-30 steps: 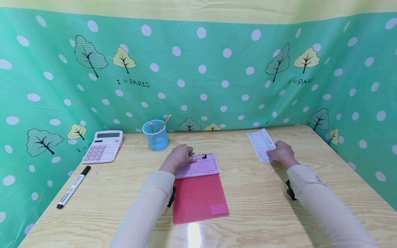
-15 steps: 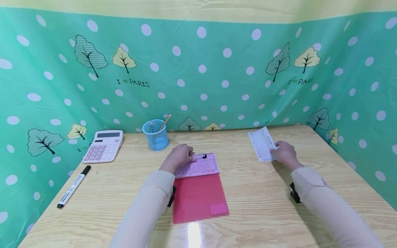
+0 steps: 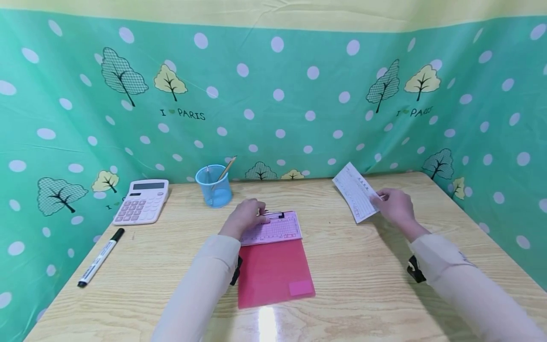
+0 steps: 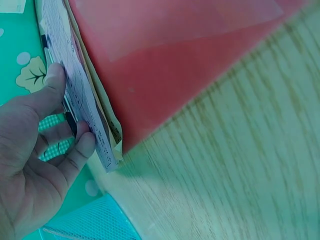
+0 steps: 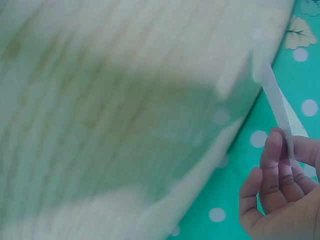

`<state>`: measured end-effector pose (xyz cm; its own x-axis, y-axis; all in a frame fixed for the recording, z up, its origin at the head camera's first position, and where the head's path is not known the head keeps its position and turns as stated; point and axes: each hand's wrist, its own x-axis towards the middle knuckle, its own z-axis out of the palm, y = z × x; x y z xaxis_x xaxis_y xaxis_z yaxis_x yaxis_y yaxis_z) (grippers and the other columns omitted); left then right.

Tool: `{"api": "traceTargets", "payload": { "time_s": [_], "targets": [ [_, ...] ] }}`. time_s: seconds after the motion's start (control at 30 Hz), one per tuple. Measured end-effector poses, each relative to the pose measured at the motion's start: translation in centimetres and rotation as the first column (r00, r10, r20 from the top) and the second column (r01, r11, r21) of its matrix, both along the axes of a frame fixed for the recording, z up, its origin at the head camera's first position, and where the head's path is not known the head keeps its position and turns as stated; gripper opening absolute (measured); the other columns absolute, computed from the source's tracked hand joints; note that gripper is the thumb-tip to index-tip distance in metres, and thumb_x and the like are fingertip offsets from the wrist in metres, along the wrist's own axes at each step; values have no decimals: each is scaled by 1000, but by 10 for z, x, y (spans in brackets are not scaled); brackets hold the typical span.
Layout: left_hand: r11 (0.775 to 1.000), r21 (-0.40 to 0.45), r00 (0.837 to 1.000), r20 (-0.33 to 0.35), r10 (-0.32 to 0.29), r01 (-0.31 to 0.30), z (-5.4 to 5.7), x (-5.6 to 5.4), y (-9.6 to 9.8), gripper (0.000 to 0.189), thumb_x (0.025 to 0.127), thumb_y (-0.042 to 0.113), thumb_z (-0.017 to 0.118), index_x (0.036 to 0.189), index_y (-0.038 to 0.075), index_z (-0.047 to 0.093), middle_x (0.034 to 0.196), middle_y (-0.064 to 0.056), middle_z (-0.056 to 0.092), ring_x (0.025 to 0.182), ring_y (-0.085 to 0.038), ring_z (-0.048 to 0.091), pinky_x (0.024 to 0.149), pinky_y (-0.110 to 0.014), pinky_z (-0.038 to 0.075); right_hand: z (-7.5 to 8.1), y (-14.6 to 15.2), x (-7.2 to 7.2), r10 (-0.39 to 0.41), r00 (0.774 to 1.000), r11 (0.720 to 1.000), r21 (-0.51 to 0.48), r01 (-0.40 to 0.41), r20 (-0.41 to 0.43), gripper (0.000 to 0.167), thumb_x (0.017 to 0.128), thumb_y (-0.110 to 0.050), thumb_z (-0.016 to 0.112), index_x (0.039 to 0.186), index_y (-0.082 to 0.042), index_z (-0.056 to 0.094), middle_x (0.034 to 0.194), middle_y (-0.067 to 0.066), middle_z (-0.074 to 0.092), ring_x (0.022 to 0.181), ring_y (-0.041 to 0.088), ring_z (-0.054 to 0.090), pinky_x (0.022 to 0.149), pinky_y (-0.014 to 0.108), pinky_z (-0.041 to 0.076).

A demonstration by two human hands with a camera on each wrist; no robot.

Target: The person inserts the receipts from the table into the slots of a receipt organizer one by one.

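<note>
My left hand (image 3: pixel 244 219) is at the top of a red clipboard (image 3: pixel 273 270) lying flat on the table, its thumb and curled fingers gripping the metal clip (image 3: pixel 275 214). A stack of pink printed forms (image 3: pixel 278 230) sits under that clip; the left wrist view shows its layered sheets (image 4: pixel 97 100) edge-on. Over the right back part of the table, my right hand (image 3: pixel 396 208) pinches a white printed slip (image 3: pixel 354 194) by its right edge between thumb and fingers. The slip is tilted and slightly bent, seen nearly edge-on as a thin paper (image 5: pixel 280 107) in the right wrist view.
A blue mesh pen cup (image 3: pixel 215 187) with pencils stands behind my left hand. A pink calculator (image 3: pixel 143 202) and a capped marker (image 3: pixel 101 258) lie to the left. Green dotted cloth (image 3: pixel 278 104) borders the wooden table (image 3: pixel 350 275) at the back and sides.
My right hand has moved slightly right and raised the white slip, which has turned and tilted. The left hand stays at the clip, and the clipboard has not moved.
</note>
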<state>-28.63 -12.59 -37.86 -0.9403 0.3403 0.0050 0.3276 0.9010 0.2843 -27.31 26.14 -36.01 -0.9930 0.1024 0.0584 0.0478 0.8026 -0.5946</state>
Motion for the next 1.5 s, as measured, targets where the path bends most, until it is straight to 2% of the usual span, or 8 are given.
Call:
{"api": "traceTargets", "payload": {
  "time_s": [0.23,0.47,0.6,0.83,1.0,1.17,1.3,1.5],
  "targets": [
    [1000,9,1000,17,7,-8,2,1,0,25,91,27,78,80,12,61,90,-8,65,83,-23,57,80,-41,48,10,-5,2,91,993,991,-93,-98,-73,40,101,-25,65,120,10,65,100,23,72,85,36,69,62,30,48],
    [1000,4,1000,27,12,-13,2,1,0,25,91,26,77,80,12,61,90,-8,64,82,-23,56,79,-40,48,22,-18,4,195,974,963,-164,-213,-116,38,102,-27,65,117,7,69,97,18,73,78,16,65,62,26,50],
    [1000,6,1000,26,10,-11,2,0,-1,25,92,25,77,80,11,61,90,-8,64,81,-22,55,79,-40,48,28,-29,6,270,958,936,-207,-284,-95,38,102,-27,65,117,8,67,96,14,72,78,15,64,65,26,51],
    [1000,15,1000,23,10,-10,3,0,-1,25,91,25,78,79,11,60,89,-8,64,80,-22,55,78,-40,48,32,-48,6,422,905,857,-301,-419,-60,30,102,-18,64,115,9,67,95,11,70,79,16,65,68,27,53],
    [1000,13,1000,5,-2,2,3,2,-2,26,90,23,78,78,11,59,86,-7,61,79,-23,54,77,-39,48,29,-62,4,523,852,813,-290,-506,-18,22,102,-15,61,107,4,70,99,11,69,84,19,63,74,30,50],
    [1000,16,1000,12,0,0,4,3,0,25,92,23,77,78,11,60,87,-7,62,80,-23,54,78,-39,47,22,-78,1,595,802,780,-275,-562,51,18,99,-15,62,102,1,71,95,7,70,84,19,60,79,34,47],
    [1000,16,1000,8,0,-1,4,3,0,25,91,24,78,79,11,60,87,-8,63,80,-23,54,78,-39,48,16,-90,-3,628,772,761,-278,-586,94,18,96,-16,63,97,0,71,88,5,70,82,18,59,79,36,45],
    [1000,5,1000,-6,-4,4,5,5,-1,25,91,23,78,79,11,60,86,-8,62,80,-23,54,78,-39,47,7,-109,-10,633,761,771,-211,-601,143,16,96,-17,65,91,-4,73,83,1,69,77,16,56,75,33,43]
  ]
}}
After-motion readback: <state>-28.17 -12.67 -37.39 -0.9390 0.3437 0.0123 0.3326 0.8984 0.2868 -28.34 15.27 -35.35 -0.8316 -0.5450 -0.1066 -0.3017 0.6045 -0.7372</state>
